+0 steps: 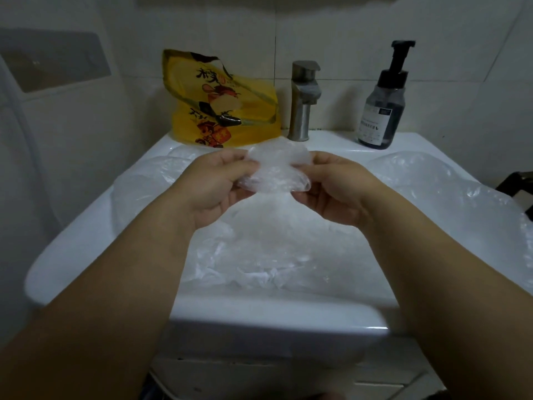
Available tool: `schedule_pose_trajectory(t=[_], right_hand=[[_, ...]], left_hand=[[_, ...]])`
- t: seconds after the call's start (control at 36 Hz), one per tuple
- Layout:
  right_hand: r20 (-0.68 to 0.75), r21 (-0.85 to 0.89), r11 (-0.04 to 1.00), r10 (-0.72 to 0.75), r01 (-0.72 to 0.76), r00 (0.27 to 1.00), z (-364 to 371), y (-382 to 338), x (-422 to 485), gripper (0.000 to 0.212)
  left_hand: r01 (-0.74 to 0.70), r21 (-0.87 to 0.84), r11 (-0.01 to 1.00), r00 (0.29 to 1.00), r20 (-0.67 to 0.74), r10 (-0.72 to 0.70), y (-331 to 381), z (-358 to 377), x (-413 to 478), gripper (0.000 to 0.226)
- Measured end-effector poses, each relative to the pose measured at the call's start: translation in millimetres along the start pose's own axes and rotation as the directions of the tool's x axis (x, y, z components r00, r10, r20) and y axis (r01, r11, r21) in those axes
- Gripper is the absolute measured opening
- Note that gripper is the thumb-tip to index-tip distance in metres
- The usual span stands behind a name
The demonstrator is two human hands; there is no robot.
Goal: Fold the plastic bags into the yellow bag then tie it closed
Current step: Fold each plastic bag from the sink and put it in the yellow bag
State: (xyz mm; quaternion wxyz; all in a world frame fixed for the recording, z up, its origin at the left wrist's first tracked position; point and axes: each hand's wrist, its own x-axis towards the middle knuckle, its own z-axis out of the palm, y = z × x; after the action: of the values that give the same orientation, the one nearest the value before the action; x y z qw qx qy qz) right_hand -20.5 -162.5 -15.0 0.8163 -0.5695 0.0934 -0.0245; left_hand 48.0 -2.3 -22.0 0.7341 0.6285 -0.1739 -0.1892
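Both hands are up over the sink (86,235). The left hand (219,180) and the right hand (340,189) each pinch one side of a small clear plastic bag (277,171). Thumbs and fingers are curled onto it. The bag looks bunched and partly folded into a small pad between the two hands.

The yellow bag (222,111) stands at the back of the sink, against the wall, just beside the tap (302,105). It has cartoon pictures on it. Its top looks loose and not tied. A dark soap bottle (380,111) stands on the other side of the tap.

More clear bags (259,255) lie crumpled in the bowl of the sink, under the hands. One more clear bag lies on the left edge (150,180) and another on the right edge (432,174).

I think the step now is folding one clear bag small. The job looks far from done, because many bags wait in the sink and the yellow bag is not tied.

Next, the fold needs to be pressed flat so it does not pop open. Then one hand has to reach to the back, past the tap, and push the small bag into the mouth of the yellow bag. The other hand may need to hold that mouth open, because the thin plastic is floppy.
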Motion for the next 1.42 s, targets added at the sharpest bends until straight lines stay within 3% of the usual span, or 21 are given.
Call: schedule_pose_trajectory(t=[0.14,0.33,0.47,0.58,0.72,0.81,0.86,0.94,1.06,1.17,1.28,1.42], right_hand=[[0.066,0.070,0.995,-0.081,0.077,0.995,-1,-4,-3,0.028],[0.080,0.015,0.998,-0.066,0.065,0.995,-4,-6,-4,0.030],[0.126,-0.057,0.996,-0.061,0.069,0.990,-5,-6,-5,0.029],[0.167,0.027,0.998,-0.058,0.055,0.984,-3,-7,-6,0.029],[0.052,-0.121,0.983,-0.135,0.141,0.989,-4,-4,-3,0.034],[0.058,-0.300,0.934,-0.187,0.196,0.981,-3,1,-2,0.012],[0.058,-0.316,0.927,-0.191,0.200,0.980,-2,2,-2,0.004],[0.022,-0.317,0.936,-0.156,0.155,0.987,-2,2,0,0.023],[0.007,-0.327,0.945,0.012,-0.009,1.000,-5,2,2,0.050],[0.005,-0.477,0.877,0.062,-0.052,0.998,-3,3,-1,0.021],[0.033,-0.367,0.924,-0.102,0.106,0.994,2,4,-2,0.007],[0.114,-0.244,0.948,-0.179,0.202,0.977,9,6,-4,0.013]], left_hand=[[0.006,-0.086,0.996,0.998,0.058,-0.001,4,-1,-3,0.020],[0.136,-0.020,0.990,0.980,0.148,-0.132,3,-3,-7,0.021],[0.082,-0.124,0.989,0.989,0.132,-0.066,7,-3,-6,0.032],[0.043,-0.111,0.993,0.993,0.110,-0.030,6,-1,-5,0.033],[0.086,-0.193,0.977,0.991,0.116,-0.064,9,-2,-5,0.030],[0.032,-0.075,0.997,0.999,0.011,-0.032,5,0,-4,0.025],[-0.038,0.079,0.996,0.998,-0.041,0.041,1,2,-2,0.015],[-0.072,0.156,0.985,0.994,-0.069,0.084,-2,1,-1,0.019],[-0.064,0.101,0.993,0.997,-0.040,0.069,-1,-2,0,0.034],[-0.104,0.017,0.994,0.994,-0.036,0.105,1,0,0,0.041],[-0.117,-0.167,0.979,0.993,-0.049,0.110,3,0,1,0.049],[0.100,0.087,0.991,0.973,0.199,-0.116,-9,16,-4,0.055]])
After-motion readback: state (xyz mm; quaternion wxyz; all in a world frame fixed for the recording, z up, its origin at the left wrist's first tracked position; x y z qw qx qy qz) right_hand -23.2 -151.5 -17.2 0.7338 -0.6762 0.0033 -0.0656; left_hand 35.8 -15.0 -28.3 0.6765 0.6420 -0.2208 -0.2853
